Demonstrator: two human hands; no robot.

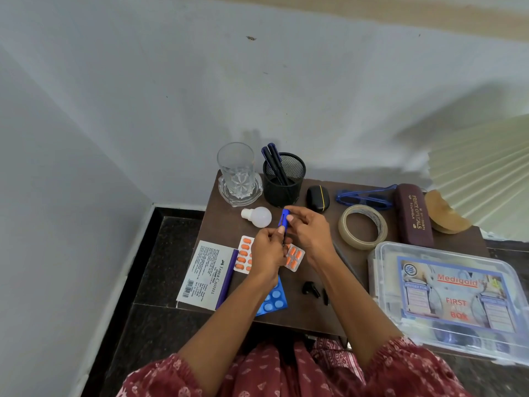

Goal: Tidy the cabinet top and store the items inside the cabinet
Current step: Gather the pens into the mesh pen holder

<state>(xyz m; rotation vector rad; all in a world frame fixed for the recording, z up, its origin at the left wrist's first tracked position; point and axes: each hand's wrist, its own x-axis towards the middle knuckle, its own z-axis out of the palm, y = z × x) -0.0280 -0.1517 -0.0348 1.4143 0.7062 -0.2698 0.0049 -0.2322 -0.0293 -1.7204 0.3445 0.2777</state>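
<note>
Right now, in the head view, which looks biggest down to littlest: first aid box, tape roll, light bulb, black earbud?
1. first aid box (nearest the camera, though)
2. tape roll
3. light bulb
4. black earbud

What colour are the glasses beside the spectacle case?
Blue; the glasses show best in the head view.

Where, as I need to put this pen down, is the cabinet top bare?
Bare top lies between the bulb and the stamp pad box, and at the front edge between the blue blister pack and first aid box. The back row and right side are crowded.
</note>
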